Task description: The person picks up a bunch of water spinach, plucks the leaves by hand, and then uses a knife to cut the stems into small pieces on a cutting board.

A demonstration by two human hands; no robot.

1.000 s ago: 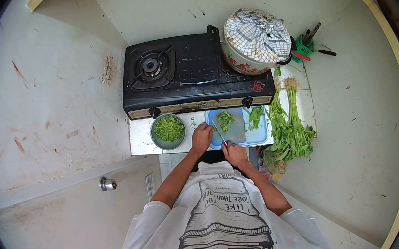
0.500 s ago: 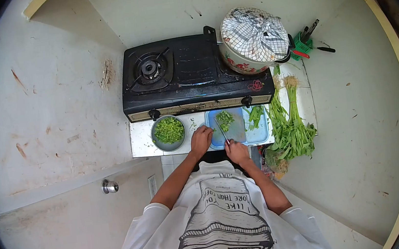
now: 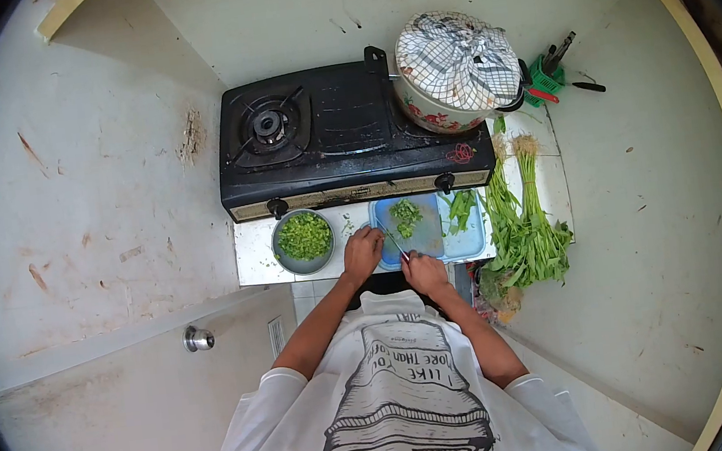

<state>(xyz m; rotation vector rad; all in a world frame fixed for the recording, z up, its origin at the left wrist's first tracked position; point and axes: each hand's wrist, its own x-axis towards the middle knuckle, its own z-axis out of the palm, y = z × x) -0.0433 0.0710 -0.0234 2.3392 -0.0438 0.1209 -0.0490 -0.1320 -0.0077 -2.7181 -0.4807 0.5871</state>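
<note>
My right hand is closed around the handle of a knife, whose blade slants up and left over a blue tray. The knife's tip is close to the fingers of my left hand. That hand is curled at the tray's left edge, pinching a bit of leafy greens, mostly hidden by the fingers. Chopped greens lie in a small heap on the grey cutting surface in the tray. Uncut leaves rest on the tray's right part.
A grey bowl of chopped greens stands left of the tray. Bundled leafy stalks lie on the right. Behind is a black gas stove bearing a cloth-topped pot. A green basket holds utensils. Walls enclose both sides.
The knife blade has swung left, away from the chopped heap and toward my left fingers. My right hand has shifted slightly left. My left hand stays in nearly the same place.
</note>
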